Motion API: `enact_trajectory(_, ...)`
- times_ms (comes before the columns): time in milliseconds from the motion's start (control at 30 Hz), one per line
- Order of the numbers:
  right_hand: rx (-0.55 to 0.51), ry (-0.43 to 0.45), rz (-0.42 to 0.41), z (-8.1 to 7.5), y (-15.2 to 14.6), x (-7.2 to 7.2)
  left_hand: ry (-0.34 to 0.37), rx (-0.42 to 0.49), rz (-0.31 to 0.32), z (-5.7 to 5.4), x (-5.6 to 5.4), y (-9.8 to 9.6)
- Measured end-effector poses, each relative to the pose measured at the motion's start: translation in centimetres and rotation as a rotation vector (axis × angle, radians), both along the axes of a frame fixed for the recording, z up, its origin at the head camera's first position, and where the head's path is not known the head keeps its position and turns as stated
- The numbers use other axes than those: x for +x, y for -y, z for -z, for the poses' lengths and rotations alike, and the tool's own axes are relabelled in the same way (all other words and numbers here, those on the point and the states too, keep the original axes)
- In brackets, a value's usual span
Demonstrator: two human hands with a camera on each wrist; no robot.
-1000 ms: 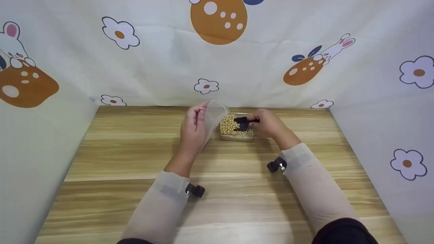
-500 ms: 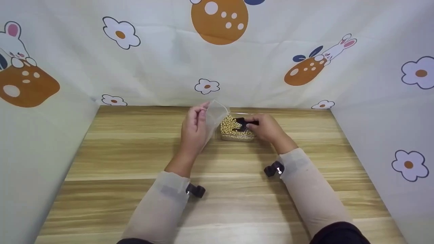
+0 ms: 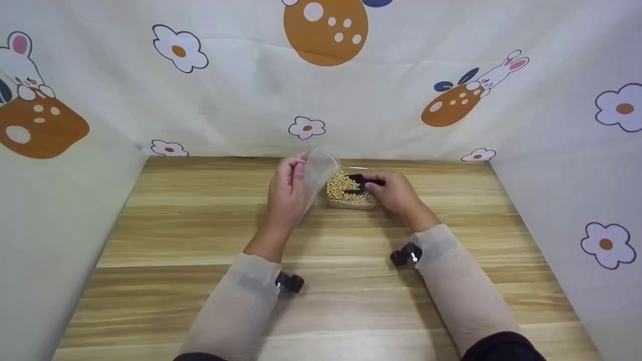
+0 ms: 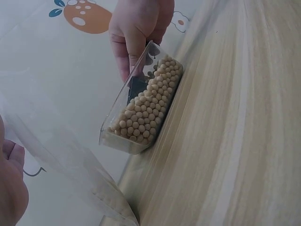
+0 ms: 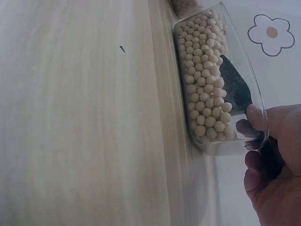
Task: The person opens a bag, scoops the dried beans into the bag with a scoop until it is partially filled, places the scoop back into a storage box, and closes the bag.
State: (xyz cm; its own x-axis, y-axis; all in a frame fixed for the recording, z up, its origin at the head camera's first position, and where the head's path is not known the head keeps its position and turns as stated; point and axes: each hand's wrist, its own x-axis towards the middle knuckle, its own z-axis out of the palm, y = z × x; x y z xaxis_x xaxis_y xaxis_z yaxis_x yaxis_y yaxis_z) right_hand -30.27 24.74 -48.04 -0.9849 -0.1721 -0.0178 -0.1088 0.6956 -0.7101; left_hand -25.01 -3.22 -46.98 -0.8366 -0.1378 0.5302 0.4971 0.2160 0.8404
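Scoop (image 5: 234,84) has sunk inside container's rim (image 3: 352,201), right hand (image 3: 397,193) gripping it, left hand (image 3: 287,193) bag (image 3: 317,173).

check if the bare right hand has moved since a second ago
Yes: in the head view, the right hand sits slightly lower, farther from the back edge of the brown wood-grain tabletop.

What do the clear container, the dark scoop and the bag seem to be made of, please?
The container looks clear and shiny, with beads visible through its walls: rigid plastic or glass, I can't tell which. The scoop is probably plastic, given its even dark colour and rather matte look. The bag is likely thin plastic film: slightly milky and translucent.
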Motion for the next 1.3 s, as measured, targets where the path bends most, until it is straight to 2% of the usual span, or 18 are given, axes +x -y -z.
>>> enact_trajectory(300,-0.067,-0.031,0.006,0.0,-0.6,0.4,-0.005,0.001,0.011,0.0,-0.1,0.0)
enact_trajectory(533,-0.104,-0.045,0.019,0.0,-1.2,0.5,0.035,-0.008,0.01,-0.2,0.0,0.0)
enact_trajectory(900,-0.154,-0.026,0.064,-0.7,-2.6,1.0,0.01,0.006,0.035,0.0,-0.1,-0.1)
enact_trajectory(1300,-0.248,-0.013,0.09,-0.9,-3.9,1.4,0.034,0.004,0.02,0.1,0.0,0.0)
